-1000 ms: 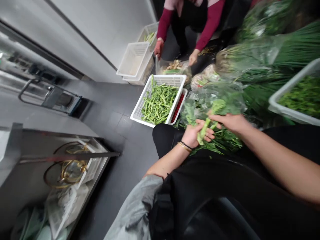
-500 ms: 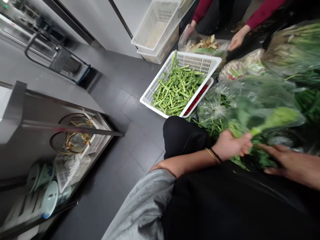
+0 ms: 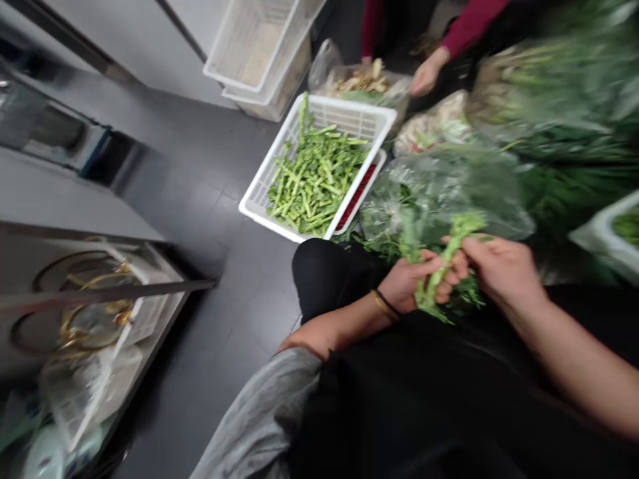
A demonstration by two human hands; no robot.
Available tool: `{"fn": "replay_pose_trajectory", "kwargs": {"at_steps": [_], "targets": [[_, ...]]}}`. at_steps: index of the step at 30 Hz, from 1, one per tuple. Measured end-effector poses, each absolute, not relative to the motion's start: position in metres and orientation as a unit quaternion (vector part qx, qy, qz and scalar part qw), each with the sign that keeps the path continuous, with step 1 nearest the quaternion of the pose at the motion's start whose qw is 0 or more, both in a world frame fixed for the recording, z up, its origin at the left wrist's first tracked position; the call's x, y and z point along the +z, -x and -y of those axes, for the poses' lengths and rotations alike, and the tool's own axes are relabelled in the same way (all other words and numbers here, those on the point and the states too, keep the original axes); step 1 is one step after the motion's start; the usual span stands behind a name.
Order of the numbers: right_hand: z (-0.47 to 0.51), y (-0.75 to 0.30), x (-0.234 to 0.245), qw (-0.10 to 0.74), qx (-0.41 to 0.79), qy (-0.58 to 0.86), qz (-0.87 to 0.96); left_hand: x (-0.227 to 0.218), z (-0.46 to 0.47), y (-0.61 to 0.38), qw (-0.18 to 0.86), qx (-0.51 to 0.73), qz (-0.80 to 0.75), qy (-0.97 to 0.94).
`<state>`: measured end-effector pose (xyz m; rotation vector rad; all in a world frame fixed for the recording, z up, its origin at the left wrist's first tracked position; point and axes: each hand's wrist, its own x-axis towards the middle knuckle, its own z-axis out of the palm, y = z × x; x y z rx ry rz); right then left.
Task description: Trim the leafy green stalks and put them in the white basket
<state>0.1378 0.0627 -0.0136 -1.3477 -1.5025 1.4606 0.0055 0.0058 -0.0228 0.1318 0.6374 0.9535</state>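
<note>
My left hand, with a dark and a yellow band at its wrist, is closed around a leafy green stalk. The stalk slants up to the right, its pale thick end uppermost. At that upper part my right hand is closed, thumb and fingertips pinching the stalk; some of its fingers are hidden. Loose green leaves hang below and between the hands. Just beyond lies a clear plastic bag of greens. Further left, a white slotted basket holds a heap of short green stems.
Under the basket sits a white tray with red pieces. A co-worker's hand is by a bag of pale peelings. Stacked white crates stand by the wall. A metal shelf is at left, another white container at right.
My right hand has come up from the leaves and now grips the stalk beside my left hand. The stalk has turned more upright. The view has shifted to the right.
</note>
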Motion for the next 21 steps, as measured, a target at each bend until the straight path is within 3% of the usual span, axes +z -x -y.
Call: {"fn": "replay_pose_trajectory", "kwargs": {"at_steps": [3, 9, 13, 15, 21], "targets": [[-0.071, -0.145, -0.01, 0.335, 0.6, 0.436, 0.581, -0.021, -0.009, 0.001, 0.85, 0.453, -0.265, -0.051], [-0.063, -0.147, 0.001, 0.34, 0.579, 0.441, 0.596, -0.016, -0.007, -0.002, 0.863, 0.441, -0.236, -0.069], [-0.068, -0.161, -0.006, 0.224, 0.675, 0.401, 0.577, -0.014, -0.001, 0.002, 0.844, 0.464, -0.255, -0.09], [-0.077, -0.171, -0.002, 0.174, 0.669, 0.404, 0.599, -0.013, 0.0, 0.002, 0.825, 0.483, -0.27, -0.113], [-0.08, -0.156, 0.02, 0.288, 0.653, 0.41, 0.569, -0.005, 0.002, -0.005, 0.81, 0.474, -0.3, -0.172]]}}
